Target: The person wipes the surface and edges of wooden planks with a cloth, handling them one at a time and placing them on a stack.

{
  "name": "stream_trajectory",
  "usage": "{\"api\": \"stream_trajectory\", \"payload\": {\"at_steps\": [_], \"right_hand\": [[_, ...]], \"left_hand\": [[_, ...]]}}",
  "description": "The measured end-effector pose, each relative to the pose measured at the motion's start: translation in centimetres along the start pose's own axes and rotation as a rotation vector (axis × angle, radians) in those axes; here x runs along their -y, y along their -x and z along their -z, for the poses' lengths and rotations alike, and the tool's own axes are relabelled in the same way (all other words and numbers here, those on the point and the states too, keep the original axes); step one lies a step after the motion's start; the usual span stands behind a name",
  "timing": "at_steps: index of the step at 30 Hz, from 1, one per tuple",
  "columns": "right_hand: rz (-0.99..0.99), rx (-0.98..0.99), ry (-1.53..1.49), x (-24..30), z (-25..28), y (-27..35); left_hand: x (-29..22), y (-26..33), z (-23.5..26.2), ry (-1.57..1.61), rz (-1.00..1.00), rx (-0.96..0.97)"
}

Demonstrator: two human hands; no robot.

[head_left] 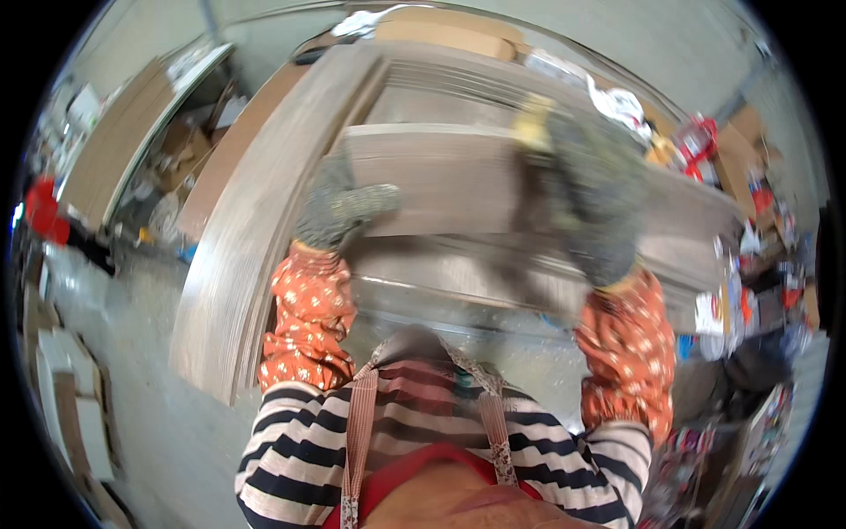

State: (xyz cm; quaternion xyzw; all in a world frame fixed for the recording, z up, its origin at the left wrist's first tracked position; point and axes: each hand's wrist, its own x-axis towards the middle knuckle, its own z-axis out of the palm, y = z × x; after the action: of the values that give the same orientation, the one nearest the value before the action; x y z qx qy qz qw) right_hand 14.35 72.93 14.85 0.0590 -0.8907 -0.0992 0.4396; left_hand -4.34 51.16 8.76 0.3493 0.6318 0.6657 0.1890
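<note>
A wood-grain board (432, 176) lies crosswise in front of me, on top of other long panels. At its left end, my left hand (339, 207) in a grey-green work glove is closed on the board, thumb across its face and fingers mostly hidden. Over the right part of the board is my right hand (595, 185), gloved the same way and smeared by motion. It holds a small yellow pad-like thing (532, 122) at the board's far edge; its exact kind is too blurred to tell. Orange patterned sleeve covers (310, 309) reach both wrists.
Stacked long wood-grain panels (256, 238) slope down on the left. Behind the work are cardboard (449, 33) and a white cloth (621, 106). Another panel-topped table (132, 141) stands at far left. Cluttered goods and a cardboard box (740, 159) line the right side.
</note>
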Motion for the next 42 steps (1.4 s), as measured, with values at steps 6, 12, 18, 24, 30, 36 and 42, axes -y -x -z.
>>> {"api": "stream_trajectory", "payload": {"at_steps": [6, 12, 18, 24, 30, 36, 42], "right_hand": [[0.162, -0.15, -0.236, 7.1, -5.0, -6.6], [0.001, 0.117, -0.088, -2.3, 0.2, 0.3], [-0.168, -0.008, 0.424, -21.0, 6.6, 15.2], [-0.815, 0.176, 0.721, -38.6, 13.0, 27.7], [-1.253, -0.266, 0.26, -41.0, 15.5, 29.2], [-1.093, -0.445, -0.222, -40.4, 11.3, 28.2], [-1.115, 0.172, 0.086, -36.6, 11.3, 29.8]], "left_hand": [[3.3, -0.4, 2.0, 0.065, -0.112, -0.13], [6.0, 0.1, 3.4, 0.031, -0.243, -0.176], [12.5, 0.0, 11.6, -0.242, -0.294, -0.364], [11.1, 0.6, 13.8, -1.288, -0.532, -0.18], [12.7, 0.3, 16.8, -0.164, -0.353, -0.401], [12.8, -0.1, 17.0, -0.371, -0.35, -0.432], [13.2, 0.5, 19.6, -0.341, -0.114, -0.396]]}}
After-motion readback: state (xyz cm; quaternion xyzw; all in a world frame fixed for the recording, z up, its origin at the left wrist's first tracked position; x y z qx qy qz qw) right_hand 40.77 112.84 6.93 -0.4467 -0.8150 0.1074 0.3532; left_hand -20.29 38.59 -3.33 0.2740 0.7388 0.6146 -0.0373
